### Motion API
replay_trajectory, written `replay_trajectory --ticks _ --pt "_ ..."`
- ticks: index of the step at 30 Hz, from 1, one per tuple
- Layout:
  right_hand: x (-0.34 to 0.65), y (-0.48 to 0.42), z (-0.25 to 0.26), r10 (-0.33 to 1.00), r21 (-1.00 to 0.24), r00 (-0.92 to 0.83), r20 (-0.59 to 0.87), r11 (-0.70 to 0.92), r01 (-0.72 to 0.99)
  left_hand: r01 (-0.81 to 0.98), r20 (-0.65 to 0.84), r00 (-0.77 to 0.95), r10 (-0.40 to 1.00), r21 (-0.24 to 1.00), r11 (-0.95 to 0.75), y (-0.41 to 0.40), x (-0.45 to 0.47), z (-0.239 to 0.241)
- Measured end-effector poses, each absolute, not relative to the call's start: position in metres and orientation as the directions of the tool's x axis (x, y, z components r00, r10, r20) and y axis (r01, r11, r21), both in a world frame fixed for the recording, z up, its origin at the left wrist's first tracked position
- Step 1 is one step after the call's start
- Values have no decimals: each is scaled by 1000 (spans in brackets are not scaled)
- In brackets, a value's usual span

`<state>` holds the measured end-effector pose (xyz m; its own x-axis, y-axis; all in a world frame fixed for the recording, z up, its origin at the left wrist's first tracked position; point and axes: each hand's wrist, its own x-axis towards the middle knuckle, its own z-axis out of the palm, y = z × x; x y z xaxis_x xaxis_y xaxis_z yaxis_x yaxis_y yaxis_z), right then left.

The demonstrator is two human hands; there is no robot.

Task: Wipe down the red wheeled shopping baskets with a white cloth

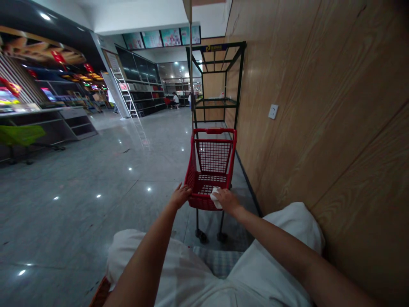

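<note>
A red plastic shopping cart with latticed sides [213,157] stands just beyond a seated person's knees, at twelve o'clock, on a floor of glossy grey tile [143,166]. The person's bare left hand [181,195] rests at the basket's seven o'clock corner, thumb raised and fingers partly curled over the rim; how firmly they close cannot be told. At five o'clock, the right hand [228,199] has its fingers bent over a crumpled, soft white cloth or tissue [215,198], pressed against the near rim.

The moulded basket looks stiff and fairly light, its smooth rim perhaps slick; the dark casters [201,235] under its slim legs would probably let it roll. The near rim or the thick handle bar [214,131], at twelve o'clock, seems the surest hold. The thin cloth should give easily. A wood-grained panel wall [297,140] rises at three o'clock; a dark, square-barred metal rack [214,47] stands beyond the cart.
</note>
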<state>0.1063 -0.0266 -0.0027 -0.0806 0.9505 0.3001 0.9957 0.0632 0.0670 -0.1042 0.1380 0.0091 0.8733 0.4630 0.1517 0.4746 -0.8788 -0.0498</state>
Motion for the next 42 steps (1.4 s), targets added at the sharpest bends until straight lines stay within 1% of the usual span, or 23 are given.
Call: replay_trajectory --ticks 2,5,7,8,10,13,16,17,19,21,24,25,28,31,34,37,40,42 --pt "94 -18 -2 931 85 -197 309 179 980 508 87 861 502 -89 -856 151 -118 20" --pt "100 -5 0 855 113 -419 306 404 908 550 33 834 551 -130 -825 162 -135 30" --pt "122 4 3 814 124 -496 302 482 867 575 16 816 578 -131 -808 164 -142 34" --pt "135 7 5 816 124 -492 304 478 870 592 14 803 595 -125 -796 162 -143 34" --pt "163 12 10 854 117 -414 316 398 910 630 18 774 632 -104 -769 155 -139 36" --pt "188 13 16 899 114 -301 318 279 954 699 75 714 696 -25 -714 132 -114 42" --pt "182 8 14 904 127 -290 314 262 957 710 182 672 718 120 -694 93 -71 45" --pt "175 6 13 902 129 -295 316 267 955 684 179 688 703 163 -711 78 -56 44" --pt "160 3 10 894 132 -326 308 299 945 651 105 727 679 208 -730 53 -32 37" --pt "152 1 8 878 130 -386 282 363 923 665 46 732 680 171 -727 36 -20 25" --pt "163 3 13 873 109 -413 259 399 910 649 46 757 652 70 -758 33 -23 9" --pt "173 4 17 885 98 -388 258 376 922 635 56 769 636 41 -771 36 -28 6" --pt "204 7 28 932 74 -249 263 238 968 607 81 793 604 -20 -794 49 -44 4" --pt "215 11 35 948 62 -170 270 159 985 601 104 796 596 -34 -798 61 -57 8" --pt "189 16 33 939 74 -199 282 186 980 630 144 771 620 -37 -775 68 -62 11" --pt "142 23 28 927 96 -245 285 227 969 667 219 731 647 -25 -745 68 -55 11" --pt "107 30 25 926 108 -253 281 231 967 735 264 654 709 3 -679 63 -42 7" --pt "106 33 26 926 106 -263 271 243 964 779 269 602 752 10 -627 62 -38 5"
